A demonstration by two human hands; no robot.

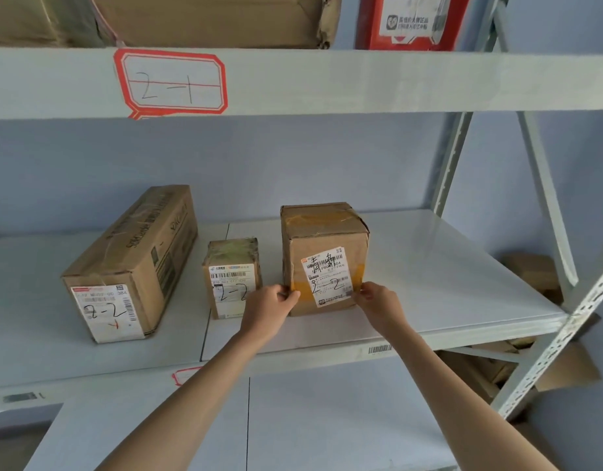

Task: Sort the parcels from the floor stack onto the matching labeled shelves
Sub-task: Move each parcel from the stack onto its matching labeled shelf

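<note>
Both forearms reach to the shelf (463, 266), where the left hand (269, 305) and right hand (378, 300) pinch the lower front corners of the cardboard parcel (323, 239) marked 2-2, probably squaring it beside two other 2-2 boxes.

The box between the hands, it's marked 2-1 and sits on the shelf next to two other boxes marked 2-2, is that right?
Not quite. The head view shows the box between the left hand and right hand marked 2-2, not 2-1. The 2-1 is on the shelf tag above. It does sit on the shelf beside the long box and small box, both marked 2-2.
</note>
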